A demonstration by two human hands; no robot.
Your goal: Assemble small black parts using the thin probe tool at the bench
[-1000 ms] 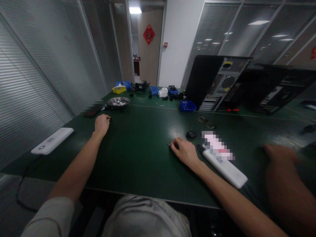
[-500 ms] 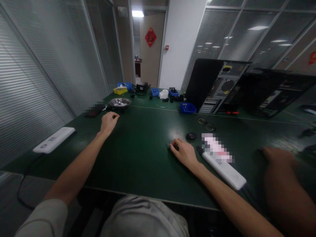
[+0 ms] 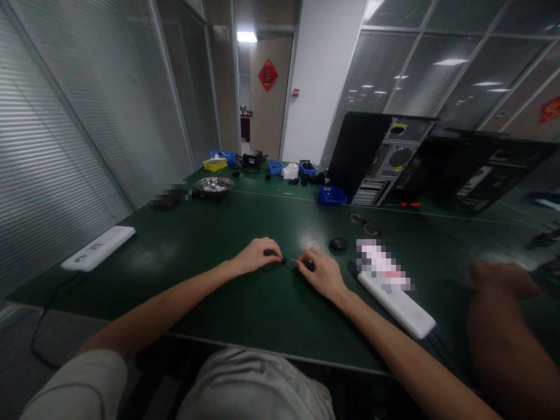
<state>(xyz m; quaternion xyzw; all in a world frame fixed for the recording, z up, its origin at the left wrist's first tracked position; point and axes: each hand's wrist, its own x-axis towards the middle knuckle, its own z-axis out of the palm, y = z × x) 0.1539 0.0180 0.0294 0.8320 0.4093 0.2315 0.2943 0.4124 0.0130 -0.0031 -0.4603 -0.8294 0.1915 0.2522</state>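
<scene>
Above the middle of the green table, my left hand (image 3: 259,255) is closed, its fingertips pinching a small black part (image 3: 283,260) whose kind I cannot make out. Close on its right, my right hand (image 3: 322,271) is wrapped round a small black-handled tool (image 3: 310,265) with a thin, light metal tip facing left. Tip and black part lie almost end to end; whether they touch is too small to tell. A round black object (image 3: 338,244) rests just beyond my right hand.
Behind are a metal bowl (image 3: 214,185), a blue bin (image 3: 332,195) and a computer tower (image 3: 363,154). Glasses (image 3: 365,223) and a white power strip (image 3: 400,306) lie to the right, another strip (image 3: 98,249) at left. Another person's hand (image 3: 503,279) rests at far right.
My left hand has come from near the metal bowl, rightward and toward me, to meet my right hand, bringing the small black part. My right hand has barely moved.
</scene>
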